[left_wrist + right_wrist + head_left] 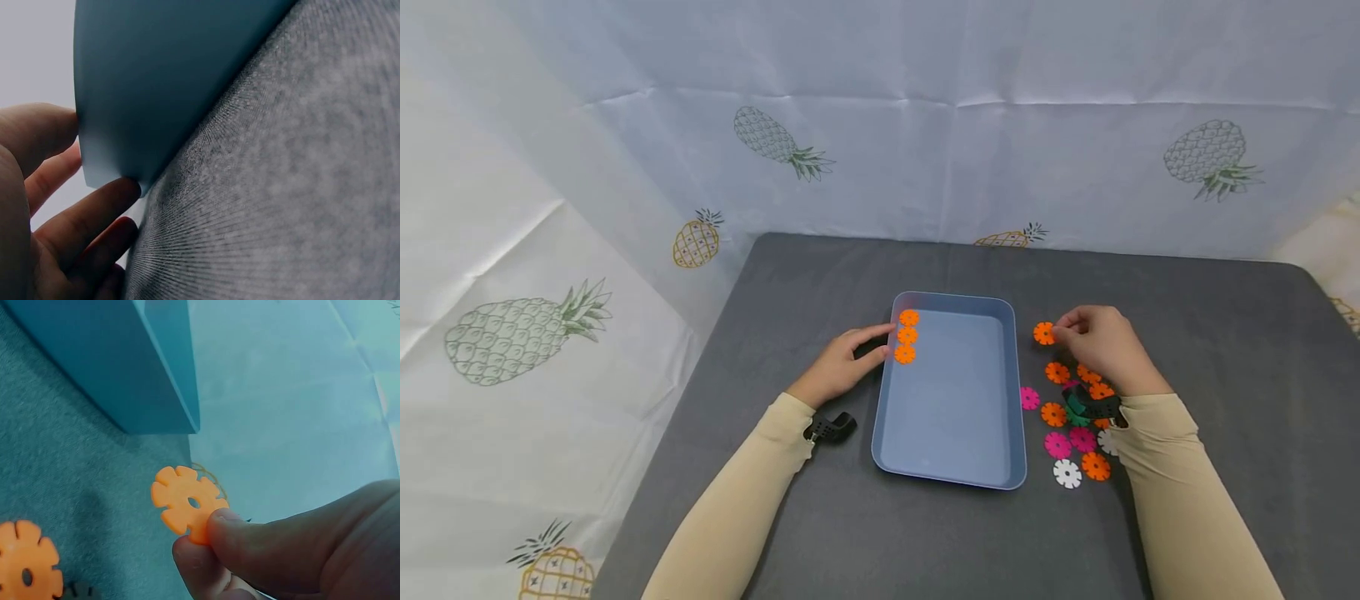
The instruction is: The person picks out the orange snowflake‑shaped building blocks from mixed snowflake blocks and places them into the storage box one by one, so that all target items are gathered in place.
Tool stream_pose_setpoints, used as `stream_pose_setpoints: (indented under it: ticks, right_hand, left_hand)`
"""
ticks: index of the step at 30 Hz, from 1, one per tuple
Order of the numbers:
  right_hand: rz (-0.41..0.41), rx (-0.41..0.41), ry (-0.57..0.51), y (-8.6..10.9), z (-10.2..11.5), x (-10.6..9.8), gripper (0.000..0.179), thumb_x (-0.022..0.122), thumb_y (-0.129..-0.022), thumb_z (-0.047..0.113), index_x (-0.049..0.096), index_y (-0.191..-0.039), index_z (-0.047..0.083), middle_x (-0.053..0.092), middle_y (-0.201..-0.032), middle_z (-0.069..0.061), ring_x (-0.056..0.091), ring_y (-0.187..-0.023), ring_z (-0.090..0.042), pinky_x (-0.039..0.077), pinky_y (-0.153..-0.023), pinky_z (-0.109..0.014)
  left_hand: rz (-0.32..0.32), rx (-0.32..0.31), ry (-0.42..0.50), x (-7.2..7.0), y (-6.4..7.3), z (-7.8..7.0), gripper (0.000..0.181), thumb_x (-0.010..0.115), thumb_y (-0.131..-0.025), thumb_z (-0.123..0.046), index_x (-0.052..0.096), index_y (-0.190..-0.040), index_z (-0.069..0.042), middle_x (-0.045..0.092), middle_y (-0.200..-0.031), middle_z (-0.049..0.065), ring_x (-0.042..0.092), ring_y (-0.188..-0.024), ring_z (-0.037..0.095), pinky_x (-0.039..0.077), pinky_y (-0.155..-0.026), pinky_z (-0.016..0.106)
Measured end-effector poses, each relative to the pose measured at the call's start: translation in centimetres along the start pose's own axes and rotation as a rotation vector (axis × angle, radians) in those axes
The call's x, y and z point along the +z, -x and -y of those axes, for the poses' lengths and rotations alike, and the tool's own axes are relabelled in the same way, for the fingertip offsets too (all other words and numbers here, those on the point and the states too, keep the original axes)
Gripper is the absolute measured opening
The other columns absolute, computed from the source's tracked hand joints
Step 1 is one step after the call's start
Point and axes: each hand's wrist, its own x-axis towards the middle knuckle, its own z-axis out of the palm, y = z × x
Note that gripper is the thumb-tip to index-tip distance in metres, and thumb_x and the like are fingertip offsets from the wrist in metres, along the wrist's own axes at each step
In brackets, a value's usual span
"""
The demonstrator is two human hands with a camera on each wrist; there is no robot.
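Between thumb and finger, my right hand (1099,346) pinches an orange flower-shaped disc (184,497) with notched edges and a small centre hole. It is held just off the right side of a shallow blue-grey tray (951,400). Three more orange discs (907,335) lie in a column inside the tray along its left wall, near the far corner. With fingers extended, my left hand (841,365) touches the tray's left side; in the left wrist view its fingertips (128,186) meet the outer wall.
Right of the tray, partly beneath the right wrist, lie loose discs: orange (1096,467), pink (1057,445), white (1067,474) and green (1077,414). A dark grey cloth covers the table (947,542). Behind it hangs a white pineapple-print sheet (887,175).
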Motion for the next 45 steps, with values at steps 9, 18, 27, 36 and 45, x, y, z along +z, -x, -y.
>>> stream_pose_setpoints:
  ticks: [9,18,27,36,45]
  right_hand:
    - [-0.004,-0.027,-0.027,-0.1,1.6,-0.1,0.024,0.065,-0.106,0.022,0.069,-0.11,-0.002,0.067,-0.094,-0.019,0.054,-0.066,-0.022,0.046,-0.056,-0.034]
    - [0.001,-0.028,-0.043,-0.2,3.3,0.4,0.025,0.066,-0.106,0.024,0.07,-0.111,0.0,0.068,-0.1,-0.021,0.054,-0.073,-0.025,0.045,-0.06,-0.035]
    - [0.012,-0.067,-0.065,-0.6,4.8,1.3,0.021,0.068,-0.104,0.02,0.073,-0.108,0.0,0.069,-0.096,-0.017,0.055,-0.077,-0.027,0.045,-0.063,-0.035]
    - [0.055,-0.078,-0.077,-1.0,6.2,2.7,0.019,0.07,-0.103,0.019,0.074,-0.107,0.001,0.073,-0.1,-0.019,0.06,-0.084,-0.027,0.048,-0.069,-0.035]
    - [0.116,-0.093,-0.077,-1.5,7.2,4.1,0.015,0.07,-0.103,0.017,0.076,-0.105,0.003,0.073,-0.098,-0.017,0.06,-0.083,-0.026,0.048,-0.069,-0.034]
  left_hand:
    - [0.004,-0.008,0.008,-0.1,0.0,-0.3,0.049,0.064,-0.106,-0.031,0.057,-0.154,-0.019,0.054,-0.157,0.007,0.046,-0.148,0.031,0.034,-0.123,0.054]
    - [0.007,-0.027,0.008,-0.2,0.0,-0.6,0.05,0.064,-0.106,-0.034,0.057,-0.154,-0.021,0.054,-0.157,0.006,0.045,-0.148,0.03,0.034,-0.122,0.055]
    - [0.009,-0.028,0.01,-0.2,0.0,-0.3,0.05,0.064,-0.107,-0.034,0.057,-0.154,-0.021,0.054,-0.157,0.005,0.046,-0.148,0.029,0.035,-0.122,0.054]
    - [0.004,-0.017,0.006,0.0,0.0,-0.1,0.049,0.064,-0.107,-0.034,0.057,-0.154,-0.021,0.055,-0.157,0.005,0.046,-0.147,0.029,0.035,-0.122,0.053]
    - [0.007,-0.021,0.002,0.0,0.1,-0.3,0.049,0.064,-0.107,-0.033,0.057,-0.154,-0.02,0.054,-0.157,0.005,0.045,-0.148,0.029,0.034,-0.123,0.053]
